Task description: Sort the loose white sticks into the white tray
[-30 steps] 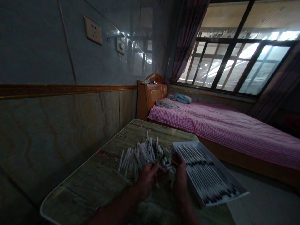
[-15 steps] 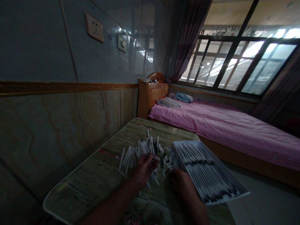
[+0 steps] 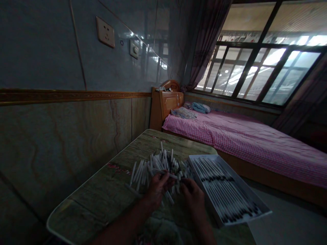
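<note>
My left hand (image 3: 158,187) is closed on a white tube (image 3: 171,175), held roughly level over the table. Just right of it, my right hand (image 3: 192,193) has its fingers pressed together near the tube's right end; what they hold, if anything, is too dark and small to tell. Behind both hands lies a loose pile of white tubes (image 3: 142,170) with dark pieces and short white pieces among them. A white tray (image 3: 255,196) at the right holds two rows of pens with dark ends.
The stone-patterned table (image 3: 102,200) has a pale rounded edge. Tiled wall (image 3: 63,136) runs along the left side. Beyond the table stands a bed (image 3: 230,132) with a pink checked cover and a wooden headboard (image 3: 169,100), below a window.
My right hand has moved up and left from beside the tray toward my left hand. My left hand has shifted slightly right with the tube, which stays in its fingers.
</note>
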{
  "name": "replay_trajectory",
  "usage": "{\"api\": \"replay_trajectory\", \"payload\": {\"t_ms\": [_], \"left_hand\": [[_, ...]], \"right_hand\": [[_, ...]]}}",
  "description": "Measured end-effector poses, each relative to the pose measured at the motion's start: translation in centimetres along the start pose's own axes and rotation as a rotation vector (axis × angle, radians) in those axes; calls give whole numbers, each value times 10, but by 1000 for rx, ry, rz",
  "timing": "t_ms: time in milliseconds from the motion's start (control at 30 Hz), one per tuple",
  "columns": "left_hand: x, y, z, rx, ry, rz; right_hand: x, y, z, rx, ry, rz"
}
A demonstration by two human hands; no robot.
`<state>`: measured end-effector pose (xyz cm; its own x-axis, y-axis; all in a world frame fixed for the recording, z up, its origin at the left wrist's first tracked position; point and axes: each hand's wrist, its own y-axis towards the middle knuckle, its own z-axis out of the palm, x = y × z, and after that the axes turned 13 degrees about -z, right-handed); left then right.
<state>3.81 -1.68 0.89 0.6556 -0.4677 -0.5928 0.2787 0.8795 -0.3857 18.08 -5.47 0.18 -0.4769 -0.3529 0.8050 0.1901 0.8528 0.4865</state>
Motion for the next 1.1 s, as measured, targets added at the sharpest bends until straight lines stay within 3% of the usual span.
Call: {"api": "replay_trajectory", "payload": {"t_ms": [567,1100], "left_hand": [[3,-1,0,35,31,-4],[6,2,-3,30,115,25]], "right_hand": [[2,-3,2,-40,-2,55],[-5,-6,3,5,-51,-79]]}}
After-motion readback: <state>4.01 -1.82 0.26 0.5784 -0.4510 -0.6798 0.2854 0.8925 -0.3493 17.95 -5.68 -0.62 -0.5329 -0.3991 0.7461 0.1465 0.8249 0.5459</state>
